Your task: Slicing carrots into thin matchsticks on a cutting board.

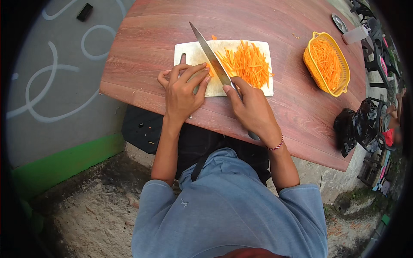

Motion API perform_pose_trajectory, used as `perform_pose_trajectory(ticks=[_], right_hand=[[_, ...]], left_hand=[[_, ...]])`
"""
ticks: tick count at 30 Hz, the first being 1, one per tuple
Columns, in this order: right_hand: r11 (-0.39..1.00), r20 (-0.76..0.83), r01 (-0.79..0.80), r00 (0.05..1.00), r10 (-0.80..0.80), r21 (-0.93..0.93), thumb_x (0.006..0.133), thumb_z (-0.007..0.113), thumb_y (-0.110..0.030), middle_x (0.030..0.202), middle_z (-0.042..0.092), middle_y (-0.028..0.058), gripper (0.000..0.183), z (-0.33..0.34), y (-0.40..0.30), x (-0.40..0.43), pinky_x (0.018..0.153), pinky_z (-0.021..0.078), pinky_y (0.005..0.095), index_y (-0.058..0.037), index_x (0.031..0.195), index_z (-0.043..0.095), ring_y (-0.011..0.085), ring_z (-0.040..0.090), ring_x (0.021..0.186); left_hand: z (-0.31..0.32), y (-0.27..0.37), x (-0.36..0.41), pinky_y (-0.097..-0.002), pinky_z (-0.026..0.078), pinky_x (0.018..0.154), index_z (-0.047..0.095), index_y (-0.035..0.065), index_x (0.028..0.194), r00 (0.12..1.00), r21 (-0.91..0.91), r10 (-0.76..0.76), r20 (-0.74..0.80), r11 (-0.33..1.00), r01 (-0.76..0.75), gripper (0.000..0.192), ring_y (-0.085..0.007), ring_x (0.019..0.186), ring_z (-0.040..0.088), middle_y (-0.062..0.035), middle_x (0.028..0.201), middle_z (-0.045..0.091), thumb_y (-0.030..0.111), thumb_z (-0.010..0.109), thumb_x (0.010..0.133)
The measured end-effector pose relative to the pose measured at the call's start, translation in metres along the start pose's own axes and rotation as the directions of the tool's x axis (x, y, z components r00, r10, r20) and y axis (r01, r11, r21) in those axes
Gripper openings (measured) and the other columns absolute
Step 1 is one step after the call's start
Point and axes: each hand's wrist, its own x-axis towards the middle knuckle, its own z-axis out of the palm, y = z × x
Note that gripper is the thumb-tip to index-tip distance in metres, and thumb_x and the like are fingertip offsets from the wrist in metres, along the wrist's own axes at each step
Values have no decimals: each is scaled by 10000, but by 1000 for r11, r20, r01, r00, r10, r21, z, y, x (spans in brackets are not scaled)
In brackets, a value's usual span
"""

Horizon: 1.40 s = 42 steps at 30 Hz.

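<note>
A white plastic cutting board lies on the wooden table near its front edge. On its left half, my left hand presses down on carrot slices, mostly hidden under the fingertips. My right hand grips the handle of a large kitchen knife. Its long blade slants up and left across the board, just right of my left fingertips. To the right of the blade sits a heap of carrot matchsticks. A small carrot piece rests at the board's far edge.
A yellow plastic basket of carrot strips stands on the right of the table. Beyond it are a squeeze bottle and a metal plate. Black plastic bags are at the right edge. Chairs and part of a person appear far right.
</note>
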Motion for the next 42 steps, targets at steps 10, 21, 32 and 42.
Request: perform_pose_trajectory(ticks=[10,21,32,42], right_hand=[[999,3,17,1000,-17,-31,1047,584,-195,715,636,308,224,11,-11,-7,624,479,579,16,1125,590,508,653,714],[986,-22,-5,1000,1,-169,1043,598,-174,695,635,281,215,22,-27,-15,591,475,563,10,1153,571,490,646,660],[961,-30,17,999,-26,-276,1037,607,-186,695,633,276,233,31,-24,11,566,477,551,-1,1175,575,478,642,644],[995,-56,85,995,-87,-46,1046,584,-198,641,608,274,193,19,-14,14,568,474,562,-5,1054,584,491,636,635]], left_hand=[[2,0,-4,-520,239,1036,819,163,1103,999,62,45,1,997,-45,242,-176,1114,608,88,1190,752,215,761,874],[4,-1,-4,-537,214,1037,822,121,1082,999,46,45,4,998,-46,251,-155,1126,596,88,1169,747,221,747,865],[1,1,-1,-540,230,1015,819,135,1087,999,31,50,14,998,-50,257,-151,1095,608,96,1157,747,216,755,851],[3,0,-7,-527,249,1005,821,144,1093,999,34,43,-20,999,-43,249,-145,1069,611,98,1134,753,215,762,861]])
